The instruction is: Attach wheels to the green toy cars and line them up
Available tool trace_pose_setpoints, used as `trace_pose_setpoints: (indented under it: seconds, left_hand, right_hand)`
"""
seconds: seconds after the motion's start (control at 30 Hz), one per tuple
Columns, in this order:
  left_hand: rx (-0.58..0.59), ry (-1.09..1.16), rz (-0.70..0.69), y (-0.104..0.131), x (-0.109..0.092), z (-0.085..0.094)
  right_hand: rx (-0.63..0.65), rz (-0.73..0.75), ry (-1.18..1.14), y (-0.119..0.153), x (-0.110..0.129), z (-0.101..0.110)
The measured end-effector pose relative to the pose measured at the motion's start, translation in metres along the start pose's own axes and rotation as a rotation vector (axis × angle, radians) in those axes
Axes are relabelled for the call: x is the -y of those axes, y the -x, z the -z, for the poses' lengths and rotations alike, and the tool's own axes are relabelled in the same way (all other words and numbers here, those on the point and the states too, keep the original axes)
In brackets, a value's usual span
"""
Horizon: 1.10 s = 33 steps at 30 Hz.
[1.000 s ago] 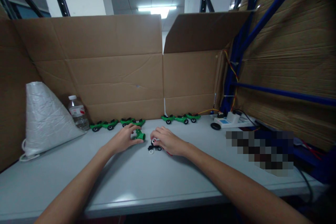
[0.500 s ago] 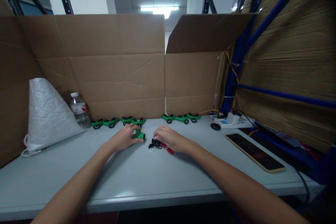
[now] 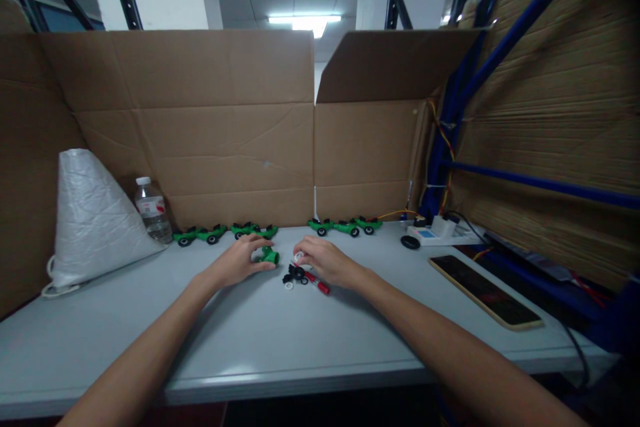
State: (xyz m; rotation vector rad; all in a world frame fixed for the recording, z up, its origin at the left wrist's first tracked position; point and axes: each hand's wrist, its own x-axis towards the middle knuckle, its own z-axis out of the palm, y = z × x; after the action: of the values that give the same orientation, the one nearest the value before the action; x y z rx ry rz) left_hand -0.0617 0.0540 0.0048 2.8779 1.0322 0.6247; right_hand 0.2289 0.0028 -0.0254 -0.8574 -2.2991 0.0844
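Observation:
My left hand [image 3: 246, 257] is closed around a green toy car body [image 3: 271, 255], gripping it between thumb and fingers just above the table. A small white ring [image 3: 299, 257] is pinched between the thumb and fingertips of my right hand [image 3: 324, 262]. Below that hand lies a screwdriver with a red handle [image 3: 323, 288], partly covered by the fingers. Beside it sits a small heap of black toy parts [image 3: 295, 273], with another white ring [image 3: 289, 285] at its near edge.
Several green toy cars with black wheels [image 3: 213, 235] line the back of the table [image 3: 280, 340]. On the left stand a silvery bag [image 3: 95, 227] and a plastic bottle [image 3: 153, 210]. A phone [image 3: 485, 290], a black ring [image 3: 411, 241] and a power strip [image 3: 445, 232] lie right.
My right hand has lifted slightly from the parts heap, and a white ring now shows at its fingertips. The green car body has shifted slightly right in my left hand.

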Motion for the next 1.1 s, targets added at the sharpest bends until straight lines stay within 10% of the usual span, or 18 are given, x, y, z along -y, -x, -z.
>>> trace_pose_setpoints:
  seconds: [1.1]
  left_hand:
    - [-0.002,-0.024,-0.032,-0.003,0.015,-0.007]
  right_hand:
    - [0.044,0.007,-0.012,-0.001,0.015,0.005]
